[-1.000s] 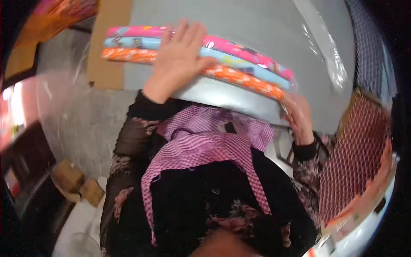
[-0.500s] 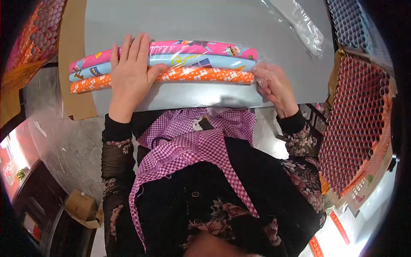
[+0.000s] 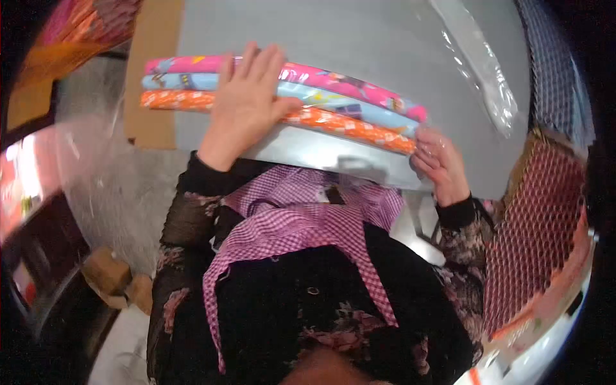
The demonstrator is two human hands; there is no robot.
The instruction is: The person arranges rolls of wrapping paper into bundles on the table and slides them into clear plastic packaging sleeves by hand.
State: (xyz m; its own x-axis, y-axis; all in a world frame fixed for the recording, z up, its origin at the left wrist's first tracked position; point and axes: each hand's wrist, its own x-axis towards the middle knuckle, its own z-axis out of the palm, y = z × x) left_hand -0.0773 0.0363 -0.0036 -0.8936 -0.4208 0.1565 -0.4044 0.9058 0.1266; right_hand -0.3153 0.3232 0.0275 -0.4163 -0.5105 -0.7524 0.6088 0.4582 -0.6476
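Observation:
Three rolls of wrapping paper lie side by side on the grey table [image 3: 333, 38]: a pink roll [image 3: 314, 76], a light blue roll [image 3: 330, 101] and an orange roll [image 3: 340, 124] with white marks. Shiny clear plastic covers them. My left hand [image 3: 247, 106] lies flat across the rolls, left of their middle, fingers spread. At their right end, my right hand [image 3: 444, 165] has its fingers curled closed on the end of the clear plastic sleeve; the fingertips are partly hidden.
Clear plastic sleeves [image 3: 478, 64] lie at the table's upper right. Brown cardboard [image 3: 151, 96] borders the left side. Stacks of red-toned rolls [image 3: 539, 231] and bluish rolls [image 3: 555, 77] stand at the right. A cardboard box [image 3: 106, 273] sits on the floor, lower left.
The view has turned, so table, rolls and hands appear shifted right, with the rolls slanting down to the right. My left hand stays flat on the rolls; my right hand stays at their right end.

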